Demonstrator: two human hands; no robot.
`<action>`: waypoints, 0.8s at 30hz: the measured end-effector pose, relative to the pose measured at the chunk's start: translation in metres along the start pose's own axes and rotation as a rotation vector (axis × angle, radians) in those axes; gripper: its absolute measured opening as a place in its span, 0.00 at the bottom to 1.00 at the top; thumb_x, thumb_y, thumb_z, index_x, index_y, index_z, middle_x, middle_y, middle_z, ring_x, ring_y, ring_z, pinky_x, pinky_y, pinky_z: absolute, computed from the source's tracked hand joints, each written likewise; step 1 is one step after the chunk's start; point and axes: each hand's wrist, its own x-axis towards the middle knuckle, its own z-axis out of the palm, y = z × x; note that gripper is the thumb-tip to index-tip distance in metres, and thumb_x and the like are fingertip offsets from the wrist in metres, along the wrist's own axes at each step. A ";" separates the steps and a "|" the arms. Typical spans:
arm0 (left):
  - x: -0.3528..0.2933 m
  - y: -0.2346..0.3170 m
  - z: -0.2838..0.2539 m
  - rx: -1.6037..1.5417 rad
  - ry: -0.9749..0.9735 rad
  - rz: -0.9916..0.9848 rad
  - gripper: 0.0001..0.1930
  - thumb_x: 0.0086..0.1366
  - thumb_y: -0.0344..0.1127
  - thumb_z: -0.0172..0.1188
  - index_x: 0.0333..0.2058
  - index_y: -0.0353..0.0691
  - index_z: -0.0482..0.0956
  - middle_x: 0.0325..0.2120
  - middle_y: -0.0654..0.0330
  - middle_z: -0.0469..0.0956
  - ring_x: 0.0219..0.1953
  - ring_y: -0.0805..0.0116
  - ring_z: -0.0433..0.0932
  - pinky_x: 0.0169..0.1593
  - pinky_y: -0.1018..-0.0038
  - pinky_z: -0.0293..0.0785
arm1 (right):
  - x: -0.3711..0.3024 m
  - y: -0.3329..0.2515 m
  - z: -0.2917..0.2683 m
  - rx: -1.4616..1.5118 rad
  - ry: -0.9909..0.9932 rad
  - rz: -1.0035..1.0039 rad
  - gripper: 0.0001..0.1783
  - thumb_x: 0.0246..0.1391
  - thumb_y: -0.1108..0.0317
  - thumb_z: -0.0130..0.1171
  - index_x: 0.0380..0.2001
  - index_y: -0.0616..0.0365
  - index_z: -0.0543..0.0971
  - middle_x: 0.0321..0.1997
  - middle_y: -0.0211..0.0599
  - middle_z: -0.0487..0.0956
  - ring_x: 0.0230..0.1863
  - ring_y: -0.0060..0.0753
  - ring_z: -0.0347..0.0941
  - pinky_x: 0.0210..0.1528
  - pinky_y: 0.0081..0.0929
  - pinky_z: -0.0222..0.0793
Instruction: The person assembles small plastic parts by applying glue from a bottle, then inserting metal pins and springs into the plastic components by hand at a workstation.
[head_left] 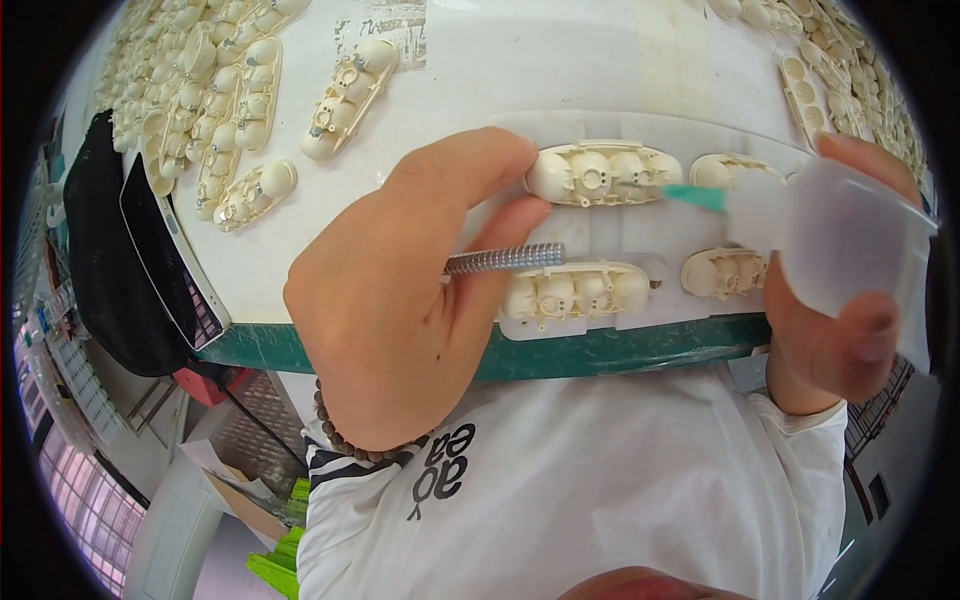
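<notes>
My left hand (400, 260) pinches the left end of a cream plastic part (592, 175) with rounded cups, between thumb and forefinger. A ribbed silver rod (510, 258) also sticks out from under its curled fingers. In my right hand (835, 340) is a translucent bottle (845, 240), somewhat blurred, its green tapered tip (693, 196) pointing left at the right part of that cream piece. Similar cream parts lie close by: one below (580, 292), another at the lower right (722, 272), and one (735, 172) partly behind the bottle. They rest on a pale translucent tray (600, 240).
Heaps of cream parts (185, 90) cover the table's far left, and more (850, 75) lie far right. Single parts (350, 98) sit left of the tray. A dark-screened device (165, 255) and a black object (115, 260) stand at the left edge. The table edge (600, 350) is green.
</notes>
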 end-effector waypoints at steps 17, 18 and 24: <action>0.001 -0.001 0.001 0.074 0.040 -0.008 0.18 0.50 0.15 0.65 0.41 0.29 0.76 0.38 0.55 0.81 0.41 0.73 0.81 0.23 0.90 0.58 | -0.017 0.017 0.001 -0.098 0.276 -0.037 0.45 0.41 0.34 0.62 0.48 0.65 0.70 0.40 0.41 0.72 0.41 0.32 0.72 0.44 0.24 0.68; 0.000 0.000 0.002 0.073 0.042 -0.015 0.18 0.50 0.15 0.65 0.41 0.29 0.76 0.38 0.56 0.81 0.41 0.74 0.81 0.23 0.90 0.57 | -0.017 0.018 0.001 -0.098 0.278 -0.030 0.46 0.40 0.33 0.63 0.48 0.65 0.71 0.40 0.41 0.72 0.41 0.32 0.72 0.43 0.23 0.68; 0.001 0.000 0.000 0.085 0.077 0.004 0.16 0.50 0.16 0.65 0.40 0.31 0.78 0.36 0.60 0.81 0.33 0.81 0.78 0.22 0.89 0.54 | -0.022 0.006 -0.001 -0.031 0.382 -0.079 0.43 0.41 0.37 0.62 0.47 0.67 0.71 0.39 0.42 0.73 0.40 0.32 0.72 0.43 0.25 0.68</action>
